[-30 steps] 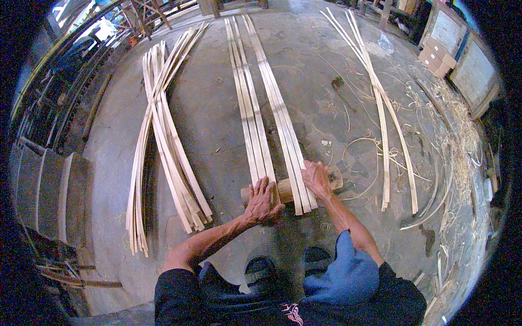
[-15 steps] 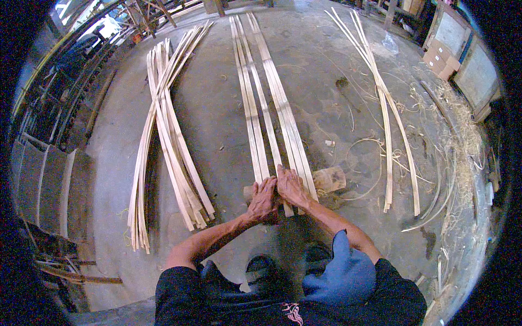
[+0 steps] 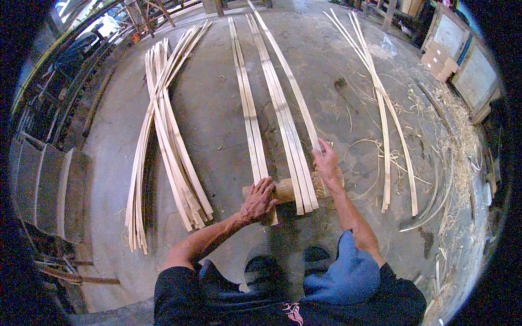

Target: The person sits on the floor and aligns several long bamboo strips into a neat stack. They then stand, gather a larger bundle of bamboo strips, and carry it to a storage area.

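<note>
Concrete floor [image 3: 217,119], grey and stained, fills most of the view; pale shavings [image 3: 462,125] lie strewn along its right side. Large bundle of long wooden strips [image 3: 160,103] on the left, crossed near its upper part and fanned at the near ends. Thinner crossed set of strips [image 3: 378,92] well apart on the right. Between these, three separate lots run away from the person: a pair of strips [image 3: 250,117] on the left, a group of three [image 3: 280,103] in the middle, one single strip [image 3: 296,92] on the right. Short log [image 3: 285,190] lies crosswise under the near part of the middle group. Left hand [image 3: 259,202] laid flat over the pair near its near end, fingers extended, not gripping. Right hand [image 3: 326,161] has its fingers closed on the single strip above the log's right part; the strip's near end is partly hidden by the wrist.
</note>
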